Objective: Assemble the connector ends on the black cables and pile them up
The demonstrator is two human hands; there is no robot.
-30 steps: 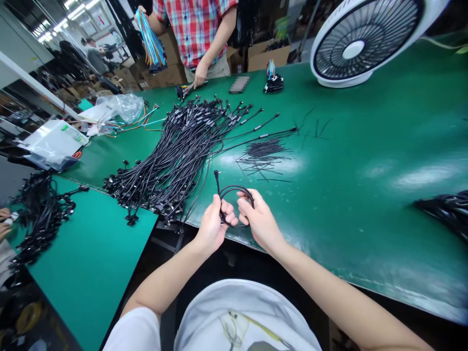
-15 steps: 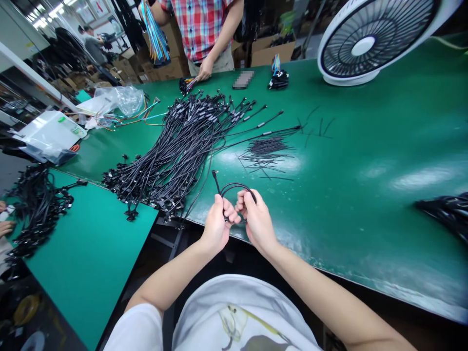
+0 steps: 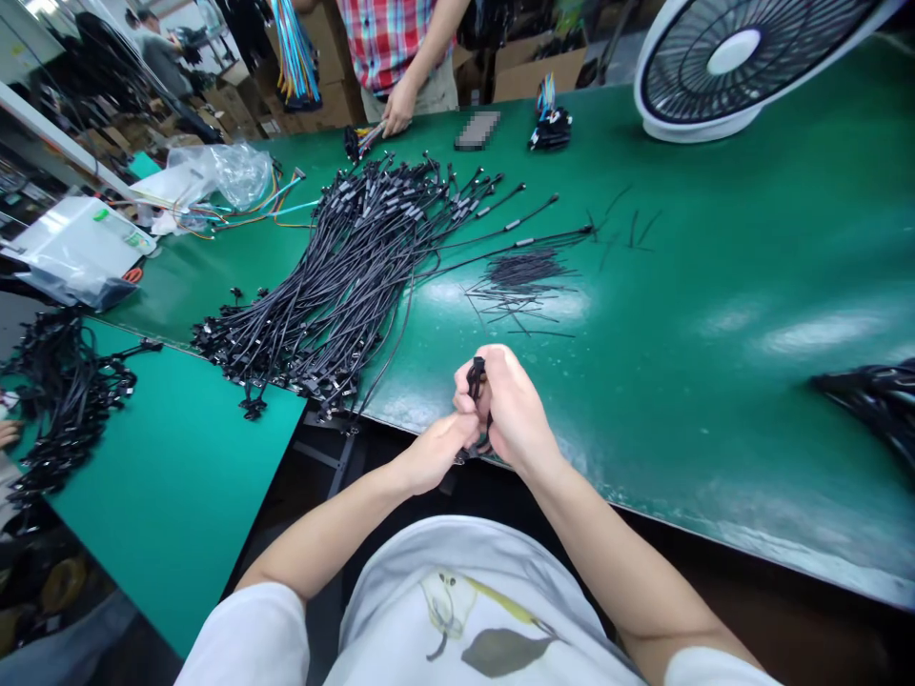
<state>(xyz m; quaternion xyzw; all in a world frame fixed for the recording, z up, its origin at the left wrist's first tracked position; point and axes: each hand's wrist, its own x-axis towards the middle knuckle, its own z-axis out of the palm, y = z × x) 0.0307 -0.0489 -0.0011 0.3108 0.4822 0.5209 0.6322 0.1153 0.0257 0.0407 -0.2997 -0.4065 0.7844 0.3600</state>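
Observation:
My right hand (image 3: pixel 509 405) is closed in a fist round a coiled black cable (image 3: pixel 476 374), whose folded end sticks out above my fingers. My left hand (image 3: pixel 437 450) is closed just beneath it, pinching the lower part of the same cable. Both hands hover over the near edge of the green table (image 3: pixel 679 381). A big heap of loose black cables (image 3: pixel 343 276) lies to the left of my hands. A small pile of thin black ties (image 3: pixel 521 281) lies beyond them.
A white fan (image 3: pixel 743 57) stands at the far right. A person in a plaid shirt (image 3: pixel 390 38) works at the far edge with coloured wires (image 3: pixel 293 57). Plastic bags (image 3: pixel 214 176) lie at the left, more cables (image 3: pixel 57 400) on a lower green table, and a bundle (image 3: pixel 872 400) at the right edge.
The open cable loop held between both hands has been squeezed into a tight bundle inside my right fist. My left hand has dropped below it. The view has tilted down slightly.

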